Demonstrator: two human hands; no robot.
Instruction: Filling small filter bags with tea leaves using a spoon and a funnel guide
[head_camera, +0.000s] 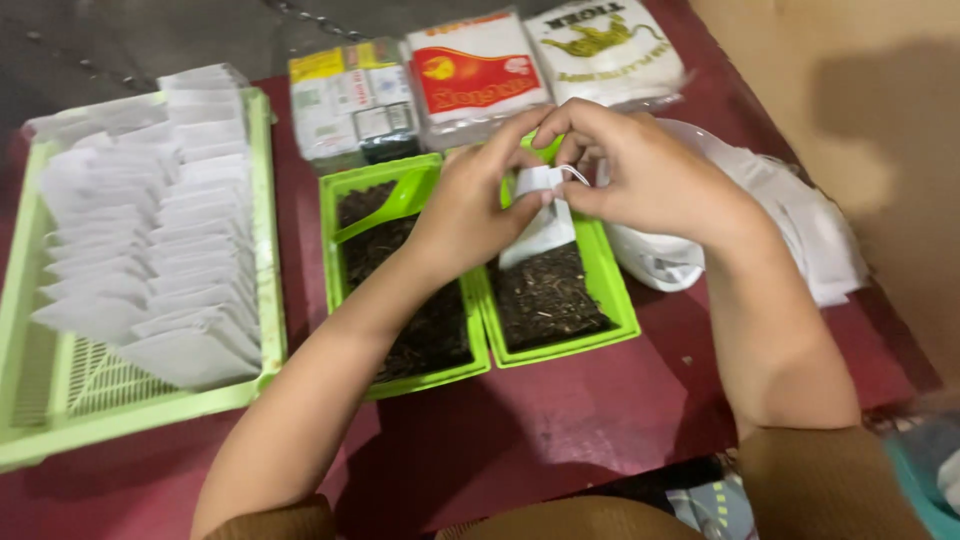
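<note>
Head view: left hand (470, 205) and right hand (640, 165) both pinch a white tea bag (540, 225) above green trays (600, 270), packets (480, 75) at twelve o'clock.

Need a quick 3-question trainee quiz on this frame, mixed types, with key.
1. True or false: both hands hold one small white sachet by its top.
2. Multiple choice: the green scoop lies in A) the slotted tray of filled sachets, B) the left tray of loose dark leaves, C) the white bag on the right.
3. Fill in: the big slotted green tray holds rows of white ____.

Key: 1 true; 2 B, the left leaf tray; 3 sachets.
</note>
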